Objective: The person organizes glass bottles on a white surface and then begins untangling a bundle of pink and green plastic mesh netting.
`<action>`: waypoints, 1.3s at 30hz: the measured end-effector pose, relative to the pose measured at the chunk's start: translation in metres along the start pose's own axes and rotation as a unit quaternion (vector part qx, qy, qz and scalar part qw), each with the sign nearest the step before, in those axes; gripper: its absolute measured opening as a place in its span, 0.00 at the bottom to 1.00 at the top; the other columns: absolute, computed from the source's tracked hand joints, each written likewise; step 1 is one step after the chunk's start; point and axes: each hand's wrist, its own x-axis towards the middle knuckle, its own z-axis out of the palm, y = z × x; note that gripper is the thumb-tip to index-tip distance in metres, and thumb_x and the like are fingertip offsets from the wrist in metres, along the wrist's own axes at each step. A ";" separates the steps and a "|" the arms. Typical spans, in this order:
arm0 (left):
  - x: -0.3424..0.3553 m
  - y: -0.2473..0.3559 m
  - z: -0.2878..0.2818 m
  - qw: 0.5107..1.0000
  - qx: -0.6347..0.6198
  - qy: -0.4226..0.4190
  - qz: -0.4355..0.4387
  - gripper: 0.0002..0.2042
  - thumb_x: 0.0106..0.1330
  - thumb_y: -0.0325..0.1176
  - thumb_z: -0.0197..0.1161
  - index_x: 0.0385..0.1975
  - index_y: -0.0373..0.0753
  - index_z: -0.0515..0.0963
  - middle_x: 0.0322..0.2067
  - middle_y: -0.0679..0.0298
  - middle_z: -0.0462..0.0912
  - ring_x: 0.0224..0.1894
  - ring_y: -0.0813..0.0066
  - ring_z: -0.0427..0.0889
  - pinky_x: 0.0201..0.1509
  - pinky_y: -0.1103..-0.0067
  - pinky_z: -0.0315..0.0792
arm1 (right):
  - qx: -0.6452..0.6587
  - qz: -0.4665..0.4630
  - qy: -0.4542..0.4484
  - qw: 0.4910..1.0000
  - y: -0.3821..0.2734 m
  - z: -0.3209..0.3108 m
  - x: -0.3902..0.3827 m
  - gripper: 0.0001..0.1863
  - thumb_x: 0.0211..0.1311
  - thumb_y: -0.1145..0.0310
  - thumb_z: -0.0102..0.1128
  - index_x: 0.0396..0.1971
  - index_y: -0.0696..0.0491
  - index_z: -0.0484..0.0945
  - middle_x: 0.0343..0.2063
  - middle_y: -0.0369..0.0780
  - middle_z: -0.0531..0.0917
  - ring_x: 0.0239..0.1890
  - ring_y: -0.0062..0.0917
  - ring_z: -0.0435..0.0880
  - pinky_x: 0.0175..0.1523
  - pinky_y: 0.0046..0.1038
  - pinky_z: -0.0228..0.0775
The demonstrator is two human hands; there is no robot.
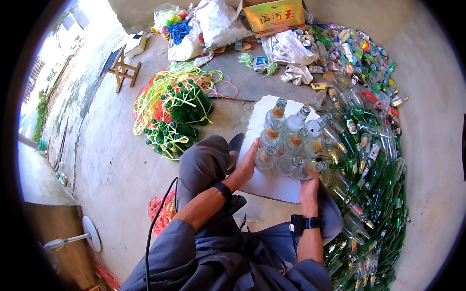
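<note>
Several clear glass bottles [286,165] with orange-and-white labels at their necks stand grouped on a white foam board [260,186] in front of me. My left hand [250,157] lies along the group's left side, its fingers stretched out flat against the nearest glass. At the front right corner, my right hand [308,188] grips the lower part of a bottle [312,168] whose neck leans right. That bottle hides most of my right fingers.
Right of the board spreads a big heap of green and clear bottles [376,179]. Net-tied bundles of green bottles [187,104] sit to the left. White sacks [221,26], a yellow carton [274,18] and a wooden stand [124,69] are farther off. Pink twine [162,212] lies left of my leg.
</note>
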 end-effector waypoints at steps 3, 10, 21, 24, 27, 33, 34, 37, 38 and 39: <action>-0.010 0.008 0.018 0.999 0.001 0.036 -0.001 0.31 0.80 0.51 0.35 0.71 0.30 0.53 0.69 0.62 0.59 0.70 0.74 0.56 0.74 0.77 0.47 | 0.002 -0.021 0.006 1.000 0.004 -0.001 0.002 0.37 0.66 0.39 0.51 0.67 0.47 0.62 0.64 0.38 0.69 0.65 0.32 0.66 0.64 0.42 0.64; -0.006 0.015 0.016 0.998 0.006 0.037 -0.050 0.34 0.78 0.55 0.36 0.73 0.33 0.48 0.73 0.63 0.51 0.75 0.75 0.46 0.77 0.78 0.39 | 0.022 -0.004 0.000 1.000 0.005 -0.007 0.006 0.35 0.62 0.39 0.55 0.63 0.46 0.67 0.60 0.37 0.72 0.62 0.34 0.69 0.60 0.44 0.66; 0.010 0.019 0.008 0.995 0.054 0.021 -0.076 0.34 0.78 0.55 0.33 0.73 0.34 0.48 0.73 0.62 0.50 0.75 0.72 0.46 0.76 0.77 0.39 | 0.061 0.000 -0.035 0.998 -0.009 -0.004 0.017 0.33 0.63 0.39 0.53 0.60 0.45 0.70 0.55 0.35 0.77 0.57 0.32 0.74 0.53 0.46 0.66; 0.003 0.031 0.014 0.996 0.058 0.006 -0.063 0.34 0.78 0.55 0.34 0.73 0.34 0.48 0.73 0.60 0.50 0.75 0.71 0.47 0.76 0.76 0.39 | 0.089 0.025 -0.049 0.994 -0.021 0.008 0.004 0.31 0.70 0.41 0.47 0.61 0.50 0.70 0.54 0.36 0.77 0.58 0.31 0.73 0.62 0.40 0.63; -0.001 0.037 0.017 0.997 0.034 0.013 -0.064 0.34 0.78 0.55 0.35 0.73 0.34 0.48 0.73 0.59 0.49 0.75 0.69 0.47 0.76 0.75 0.40 | 0.069 0.035 -0.056 0.995 -0.021 0.000 0.009 0.33 0.68 0.39 0.49 0.60 0.49 0.70 0.55 0.37 0.77 0.58 0.33 0.73 0.61 0.44 0.64; 0.003 0.033 0.019 0.998 0.020 0.015 -0.063 0.39 0.75 0.60 0.37 0.72 0.32 0.49 0.73 0.57 0.51 0.74 0.66 0.49 0.76 0.74 0.42 | 0.058 0.076 -0.092 0.991 -0.022 -0.027 0.029 0.35 0.63 0.36 0.52 0.63 0.43 0.68 0.59 0.37 0.75 0.61 0.39 0.70 0.59 0.56 0.62; 0.003 0.032 0.017 0.998 0.028 0.006 -0.055 0.39 0.75 0.61 0.37 0.72 0.31 0.49 0.73 0.57 0.52 0.74 0.66 0.49 0.76 0.74 0.42 | 0.059 0.086 -0.098 0.990 -0.022 -0.033 0.031 0.36 0.63 0.35 0.51 0.64 0.42 0.68 0.60 0.37 0.74 0.62 0.40 0.70 0.59 0.58 0.62; 0.001 0.039 0.018 0.997 -0.006 0.011 -0.073 0.40 0.75 0.62 0.37 0.72 0.31 0.49 0.72 0.57 0.53 0.74 0.67 0.51 0.75 0.73 0.45 | 0.052 0.087 -0.117 0.988 -0.019 -0.035 0.034 0.36 0.63 0.35 0.50 0.64 0.41 0.67 0.62 0.36 0.72 0.63 0.40 0.68 0.58 0.59 0.62; 0.001 0.038 0.017 0.997 -0.017 0.014 -0.079 0.40 0.75 0.61 0.37 0.72 0.31 0.49 0.72 0.57 0.53 0.74 0.68 0.51 0.75 0.73 0.46 | 0.046 0.078 -0.107 0.990 -0.017 -0.033 0.036 0.36 0.63 0.34 0.49 0.65 0.41 0.67 0.63 0.36 0.72 0.64 0.40 0.68 0.57 0.60 0.62; 0.003 0.034 0.015 0.997 -0.009 0.016 -0.077 0.40 0.75 0.62 0.37 0.72 0.31 0.49 0.72 0.57 0.53 0.73 0.68 0.51 0.75 0.74 0.47 | 0.041 0.076 -0.096 0.992 -0.015 -0.032 0.038 0.36 0.63 0.34 0.49 0.65 0.40 0.66 0.63 0.36 0.72 0.64 0.40 0.68 0.57 0.61 0.62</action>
